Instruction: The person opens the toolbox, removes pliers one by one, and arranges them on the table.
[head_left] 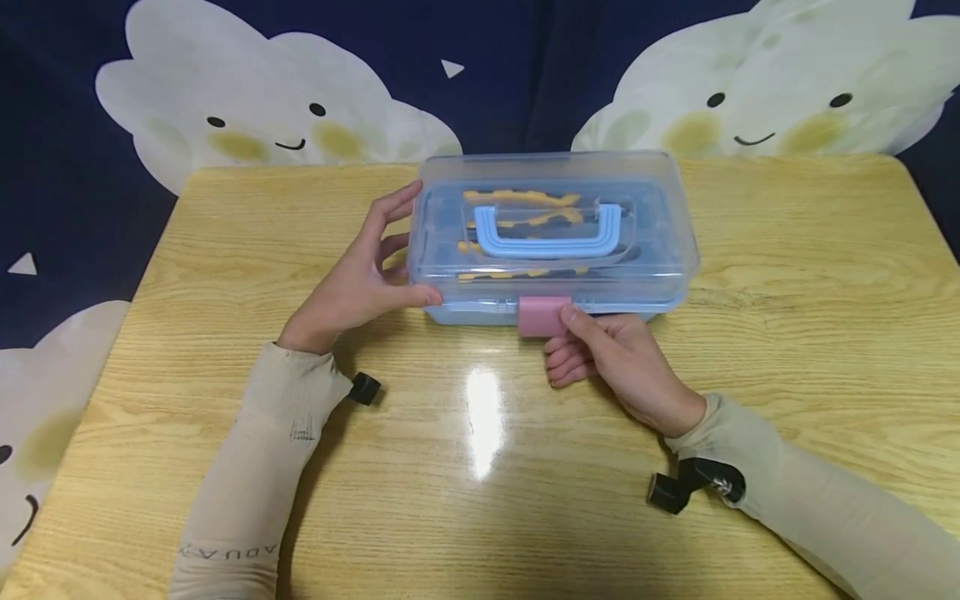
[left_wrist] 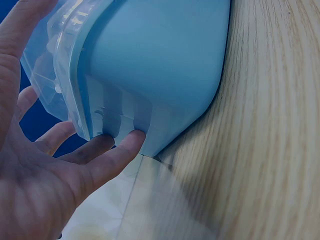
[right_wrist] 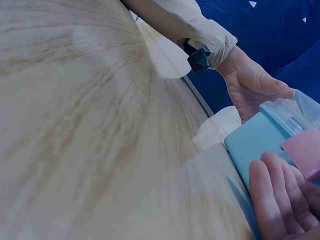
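A light-blue plastic storage box (head_left: 472,315) with a see-through lid (head_left: 652,225) sits at the far side of the table. My left hand (head_left: 348,275) grips its left end, thumb on the front corner. In the left wrist view, fingertips (left_wrist: 136,137) of that hand touch the box's side wall. At the front is a pink latch (head_left: 538,317); my right hand (head_left: 622,362) holds its right edge, thumb on top and fingers curled below. The latch (right_wrist: 305,152) stands out from the box in the right wrist view. The lid is down.
Several long yellow-and-black things (head_left: 521,198) lie inside the box, seen through the lid. A blue handle (head_left: 551,246) lies folded on the lid. The wood-grain table (head_left: 480,517) ends at a dark cloth (head_left: 517,75) printed with clouds.
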